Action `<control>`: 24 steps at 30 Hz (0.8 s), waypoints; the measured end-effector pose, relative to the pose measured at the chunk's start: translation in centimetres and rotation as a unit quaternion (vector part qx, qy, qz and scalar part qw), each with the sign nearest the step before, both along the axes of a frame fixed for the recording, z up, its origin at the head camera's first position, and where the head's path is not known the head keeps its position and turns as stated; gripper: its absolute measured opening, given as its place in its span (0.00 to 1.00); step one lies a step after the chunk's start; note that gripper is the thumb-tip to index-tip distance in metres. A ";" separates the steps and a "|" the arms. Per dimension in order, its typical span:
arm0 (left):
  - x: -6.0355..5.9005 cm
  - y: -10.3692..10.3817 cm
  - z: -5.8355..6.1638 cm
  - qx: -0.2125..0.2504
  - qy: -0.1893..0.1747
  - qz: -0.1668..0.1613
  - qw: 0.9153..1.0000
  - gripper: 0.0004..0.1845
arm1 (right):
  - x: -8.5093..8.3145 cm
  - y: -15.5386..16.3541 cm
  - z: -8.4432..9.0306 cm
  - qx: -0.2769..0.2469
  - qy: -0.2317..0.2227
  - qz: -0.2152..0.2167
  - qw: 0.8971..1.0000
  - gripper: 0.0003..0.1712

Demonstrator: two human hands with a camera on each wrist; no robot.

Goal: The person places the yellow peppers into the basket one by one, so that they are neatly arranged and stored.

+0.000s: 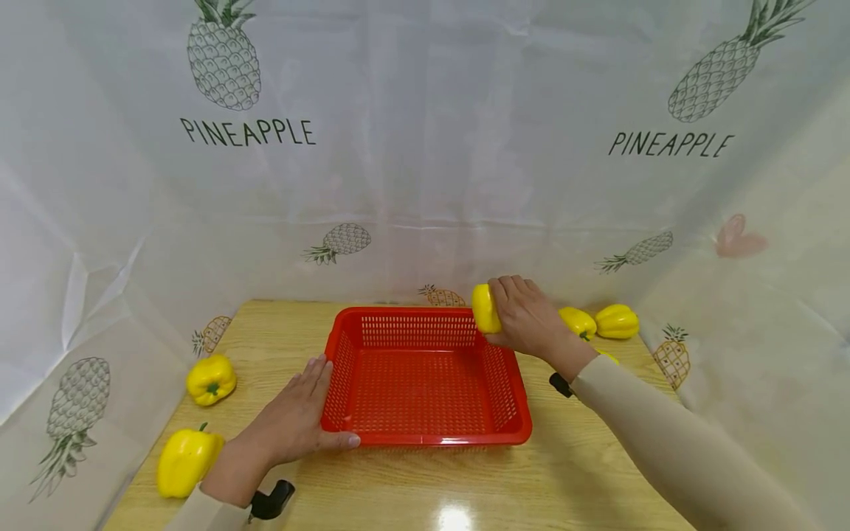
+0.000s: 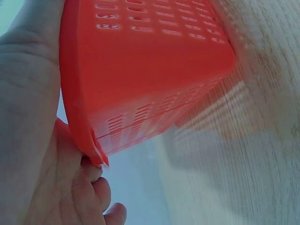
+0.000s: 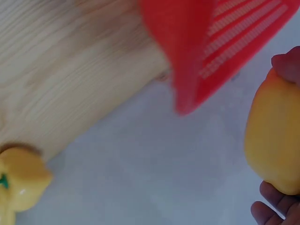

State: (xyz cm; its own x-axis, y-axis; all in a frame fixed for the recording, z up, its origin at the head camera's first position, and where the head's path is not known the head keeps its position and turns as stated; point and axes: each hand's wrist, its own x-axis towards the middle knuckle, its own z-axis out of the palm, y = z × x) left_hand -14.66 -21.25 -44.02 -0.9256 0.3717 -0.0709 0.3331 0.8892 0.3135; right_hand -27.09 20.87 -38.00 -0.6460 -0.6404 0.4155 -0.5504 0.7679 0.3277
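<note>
The white sheet (image 1: 425, 147) hangs round three sides, thin and creased plastic printed with grey pineapples and the word PINEAPPLE. Under it is the table (image 1: 425, 479), pale wood grain, glossy enough to throw back the lamp. In the middle sits the red basket (image 1: 425, 439), a shallow rectangular plastic tray with slotted walls and floor and a smooth rolled rim, nothing in it so far.

The left hand (image 1: 295, 420) lies flat with straight fingers against the basket's left wall, thumb along the front rim, steadying rather than gripping. The right hand (image 1: 524, 317) is clenched round a yellow pepper (image 1: 485, 308), holding it in the air just above the basket's far right corner.

Four more peppers lie loose on the wood: two at the left (image 1: 211, 378) (image 1: 186, 461), two at the far right (image 1: 578, 322) (image 1: 617, 321), all waxy, lobed and smooth.

The risk, as I see it, is in the drop. The pepper hangs over the rim, not the floor, so let go here it could strike the edge and roll off behind. The basket is light on a slick top; a bump might slide it if the flat hand gives way.
</note>
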 end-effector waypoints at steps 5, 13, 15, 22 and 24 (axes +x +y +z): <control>0.0 -0.1 -0.2 -0.005 0.005 0.000 1.000 0.75 | -0.1 -3.5 -0.4 0.011 -0.009 0.013 1.000 0.50; 0.0 -0.1 -0.3 -0.006 0.011 -0.004 1.000 0.75 | -0.2 -8.1 -1.9 0.016 -0.012 0.028 0.999 0.52; 0.0 -0.1 -0.2 -0.007 0.013 -0.004 1.000 0.75 | -0.2 -9.0 -2.6 0.018 -0.018 0.032 0.999 0.52; 0.1 -0.1 -0.2 -0.012 0.003 0.004 1.000 0.75 | -0.4 -11.8 -4.9 0.034 -0.084 0.019 0.996 0.52; 0.1 -0.1 -0.2 -0.012 0.000 0.005 1.000 0.74 | -0.4 -12.4 -5.5 0.039 -0.102 0.008 0.994 0.50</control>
State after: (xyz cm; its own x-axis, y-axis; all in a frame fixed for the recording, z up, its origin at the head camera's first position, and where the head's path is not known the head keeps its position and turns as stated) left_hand -14.56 -21.31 -44.21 -0.9289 0.3616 -0.0795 0.3250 0.8994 0.2924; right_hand -27.50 8.43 -43.53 -0.7006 -0.6768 0.2259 -0.6236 0.7347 0.2670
